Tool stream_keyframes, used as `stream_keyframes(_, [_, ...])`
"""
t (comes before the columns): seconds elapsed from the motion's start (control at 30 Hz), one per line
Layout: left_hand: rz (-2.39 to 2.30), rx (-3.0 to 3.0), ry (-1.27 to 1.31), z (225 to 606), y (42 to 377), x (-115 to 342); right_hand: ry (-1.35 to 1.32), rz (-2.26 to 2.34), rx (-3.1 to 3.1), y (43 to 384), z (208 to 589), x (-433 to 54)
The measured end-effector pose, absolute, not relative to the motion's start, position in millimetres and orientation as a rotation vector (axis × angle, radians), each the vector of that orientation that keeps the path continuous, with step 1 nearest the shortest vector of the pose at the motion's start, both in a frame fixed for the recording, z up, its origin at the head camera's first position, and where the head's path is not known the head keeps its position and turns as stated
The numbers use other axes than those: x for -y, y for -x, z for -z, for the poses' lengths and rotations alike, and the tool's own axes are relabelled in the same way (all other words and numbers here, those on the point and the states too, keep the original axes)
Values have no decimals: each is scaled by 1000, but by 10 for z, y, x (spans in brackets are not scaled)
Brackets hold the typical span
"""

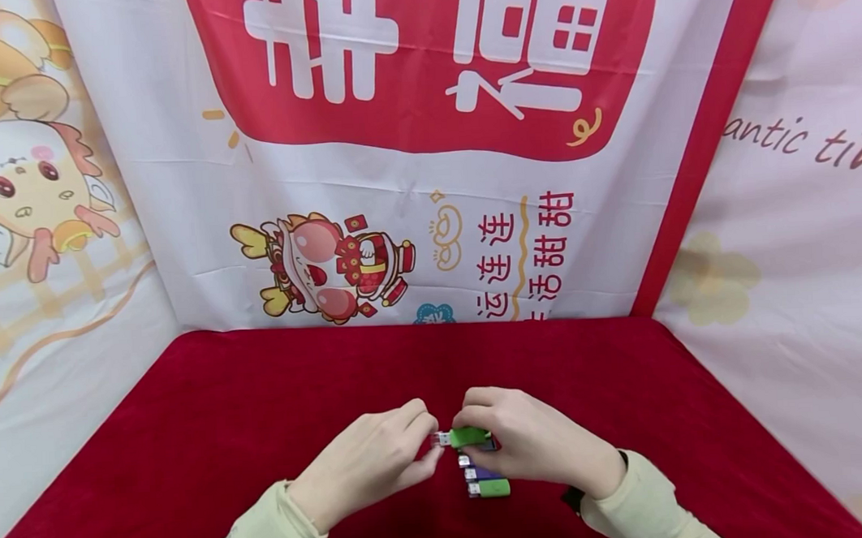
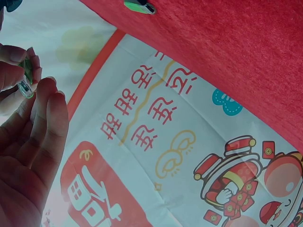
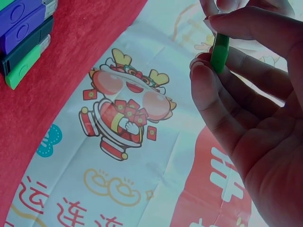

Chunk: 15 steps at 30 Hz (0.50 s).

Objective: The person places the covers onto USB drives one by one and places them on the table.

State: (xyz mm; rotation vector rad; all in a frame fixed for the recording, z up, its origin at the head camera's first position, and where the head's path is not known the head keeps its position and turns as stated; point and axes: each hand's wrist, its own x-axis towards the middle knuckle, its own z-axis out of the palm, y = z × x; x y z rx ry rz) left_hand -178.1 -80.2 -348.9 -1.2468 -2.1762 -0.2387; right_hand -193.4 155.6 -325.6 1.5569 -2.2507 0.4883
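A green USB flash drive [image 1: 469, 437] is pinched between the thumb and fingers of my right hand [image 1: 523, 435], its metal plug pointing left. At that plug end, the thumb and fingertips of my left hand [image 1: 375, 459] pinch a clear cap [image 2: 25, 89]. Whether the cap is fully on the plug I cannot tell. In the right wrist view the drive's green body stands between thumb and fingers. Close below the right hand, several more drives lie side by side on the table, among them a green drive [image 1: 494, 487] and a purple drive [image 3: 19, 35].
A dark red cloth [image 1: 263, 408] covers the table. Behind it hangs a white and red printed banner [image 1: 426, 172], with patterned curtains [image 1: 787, 226] at both sides. A dark band [image 1: 573, 499] shows at the right wrist.
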Motion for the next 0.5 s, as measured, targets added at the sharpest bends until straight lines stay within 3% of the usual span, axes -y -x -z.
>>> stream_keyframes(0.5, [221, 2172, 1263, 3495, 1769, 794, -1546, -519, 2295, 1911, 3261, -1540])
